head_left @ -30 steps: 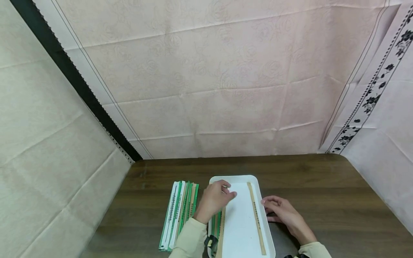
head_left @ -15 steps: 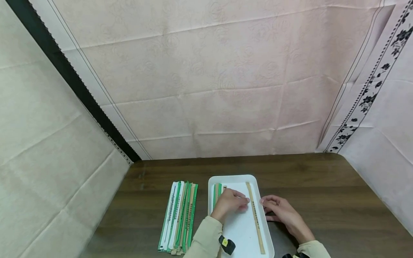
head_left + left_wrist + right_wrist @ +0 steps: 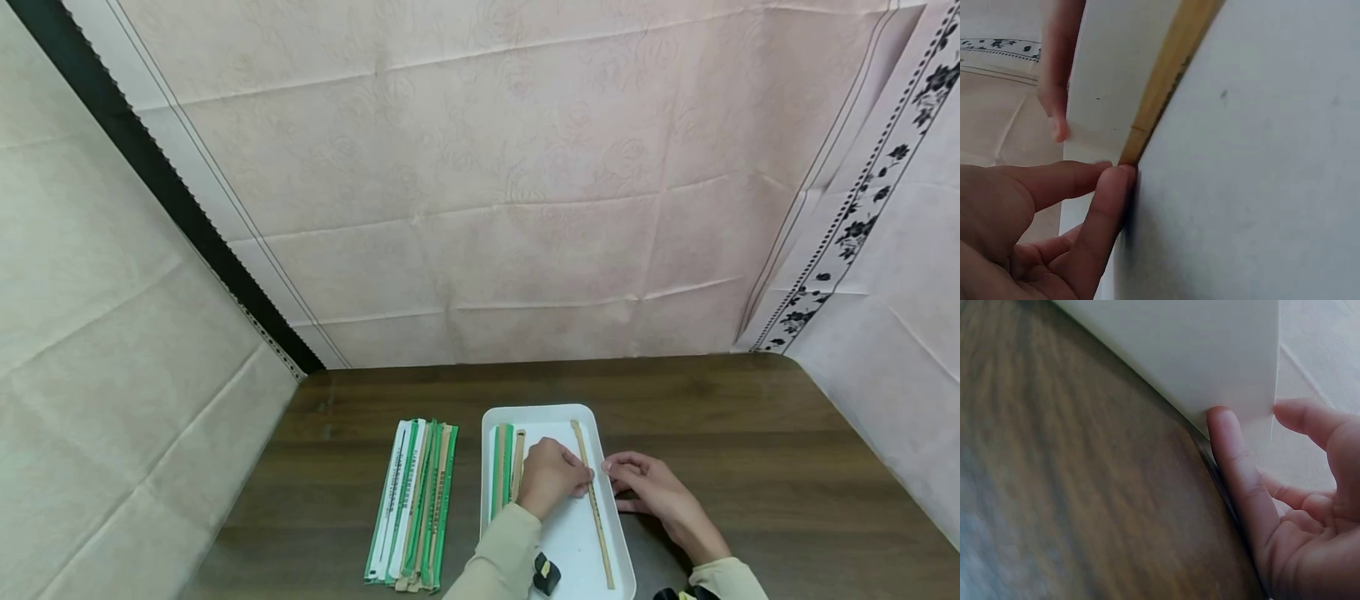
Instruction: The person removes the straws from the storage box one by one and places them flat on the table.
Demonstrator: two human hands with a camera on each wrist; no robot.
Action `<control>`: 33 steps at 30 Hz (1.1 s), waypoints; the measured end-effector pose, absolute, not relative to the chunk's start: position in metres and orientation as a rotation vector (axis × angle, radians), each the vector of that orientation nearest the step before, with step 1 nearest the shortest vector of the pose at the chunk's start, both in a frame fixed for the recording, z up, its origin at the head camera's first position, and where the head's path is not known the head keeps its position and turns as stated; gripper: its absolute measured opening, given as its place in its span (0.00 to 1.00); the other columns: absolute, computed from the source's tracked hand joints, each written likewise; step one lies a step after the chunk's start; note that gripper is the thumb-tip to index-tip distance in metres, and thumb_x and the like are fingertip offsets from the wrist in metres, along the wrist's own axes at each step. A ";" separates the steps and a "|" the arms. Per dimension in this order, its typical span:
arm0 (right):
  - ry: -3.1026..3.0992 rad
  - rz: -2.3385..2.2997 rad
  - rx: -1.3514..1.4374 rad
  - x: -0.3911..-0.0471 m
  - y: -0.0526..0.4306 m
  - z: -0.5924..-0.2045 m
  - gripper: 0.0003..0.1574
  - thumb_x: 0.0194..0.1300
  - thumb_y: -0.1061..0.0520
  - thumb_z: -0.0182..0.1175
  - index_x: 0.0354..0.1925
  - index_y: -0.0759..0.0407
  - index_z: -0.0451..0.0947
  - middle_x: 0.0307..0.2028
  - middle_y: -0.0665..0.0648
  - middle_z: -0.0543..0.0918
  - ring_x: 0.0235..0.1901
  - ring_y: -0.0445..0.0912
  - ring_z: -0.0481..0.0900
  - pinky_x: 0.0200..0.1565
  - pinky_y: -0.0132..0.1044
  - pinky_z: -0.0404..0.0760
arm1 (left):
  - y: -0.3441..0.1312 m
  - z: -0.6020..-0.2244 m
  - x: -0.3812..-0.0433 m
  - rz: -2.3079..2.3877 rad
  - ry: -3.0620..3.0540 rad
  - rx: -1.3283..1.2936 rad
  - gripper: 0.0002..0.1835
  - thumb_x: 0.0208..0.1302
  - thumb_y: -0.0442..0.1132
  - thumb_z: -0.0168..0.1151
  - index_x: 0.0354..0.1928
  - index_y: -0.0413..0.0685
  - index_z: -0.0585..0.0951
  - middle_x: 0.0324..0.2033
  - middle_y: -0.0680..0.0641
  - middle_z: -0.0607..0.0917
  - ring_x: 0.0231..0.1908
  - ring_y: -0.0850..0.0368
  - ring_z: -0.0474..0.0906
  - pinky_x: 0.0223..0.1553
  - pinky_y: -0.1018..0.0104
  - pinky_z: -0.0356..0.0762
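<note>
A white tray [image 3: 542,411] stands on the brown table in the head view. Near its right side lies a long, slim tan packet [image 3: 600,533] with dark print. My left hand [image 3: 553,479] reaches across the tray and pinches this packet [image 3: 1166,81] between thumb and finger; the left wrist view shows the fingertips on its edge. At the tray's right outer side is my right hand [image 3: 663,500]. In the right wrist view its thumb presses the tray wall [image 3: 1210,362] and its forefinger touches the rim.
Green and tan slim packets [image 3: 501,467] lie along the tray's left side, partly hidden by the left sleeve. Left of the tray is a stack of white, green and tan packets [image 3: 412,500]. Pale cloth [image 3: 525,208] hangs behind the table [image 3: 697,400].
My left hand has moved right and slightly down across the tray to the tan packet, uncovering the packets at the tray's left. The right hand stays at the tray's side.
</note>
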State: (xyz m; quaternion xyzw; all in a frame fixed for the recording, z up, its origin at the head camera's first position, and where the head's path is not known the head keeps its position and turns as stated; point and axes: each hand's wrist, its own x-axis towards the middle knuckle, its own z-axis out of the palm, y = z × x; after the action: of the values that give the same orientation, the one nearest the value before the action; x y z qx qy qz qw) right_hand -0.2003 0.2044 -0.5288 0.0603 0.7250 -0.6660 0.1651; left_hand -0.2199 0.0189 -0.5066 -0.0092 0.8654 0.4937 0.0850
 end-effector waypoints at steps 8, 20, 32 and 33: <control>2.070 -1.884 0.221 -0.201 0.202 -0.527 0.30 0.78 0.50 0.62 0.63 0.73 0.74 0.44 0.58 0.87 0.41 0.48 0.86 0.43 0.44 0.90 | 0.016 -0.505 -0.218 1.467 2.562 -0.049 0.11 0.59 0.31 0.77 0.22 0.46 0.86 0.13 0.53 0.82 0.16 0.61 0.80 0.22 0.71 0.75; 2.083 -1.894 0.205 -0.201 0.204 -0.529 0.30 0.78 0.51 0.62 0.64 0.73 0.73 0.43 0.58 0.87 0.41 0.48 0.85 0.42 0.43 0.90 | -0.006 -0.481 -0.219 1.582 2.424 -0.079 0.06 0.66 0.35 0.73 0.31 0.44 0.87 0.20 0.50 0.85 0.20 0.61 0.83 0.26 0.70 0.83; 2.045 -1.923 0.156 -0.197 0.205 -0.528 0.29 0.78 0.51 0.62 0.63 0.73 0.74 0.42 0.57 0.87 0.41 0.48 0.85 0.43 0.42 0.89 | -0.078 -0.447 -0.215 1.763 2.214 0.033 0.09 0.74 0.36 0.65 0.45 0.34 0.87 0.32 0.44 0.87 0.27 0.60 0.84 0.34 0.66 0.88; 2.046 -1.923 0.154 -0.198 0.205 -0.527 0.29 0.78 0.51 0.63 0.63 0.72 0.74 0.42 0.57 0.87 0.41 0.48 0.85 0.43 0.42 0.89 | -0.085 -0.446 -0.214 1.766 2.217 0.036 0.10 0.75 0.36 0.64 0.46 0.34 0.86 0.33 0.44 0.87 0.28 0.60 0.84 0.35 0.65 0.88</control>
State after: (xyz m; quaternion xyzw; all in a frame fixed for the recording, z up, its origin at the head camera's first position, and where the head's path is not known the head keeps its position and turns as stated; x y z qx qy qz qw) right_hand -0.1976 0.2053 -0.5274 0.0539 0.7176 -0.6747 0.1639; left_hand -0.2140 -0.0852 -0.4457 0.0125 0.7729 0.6157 0.1531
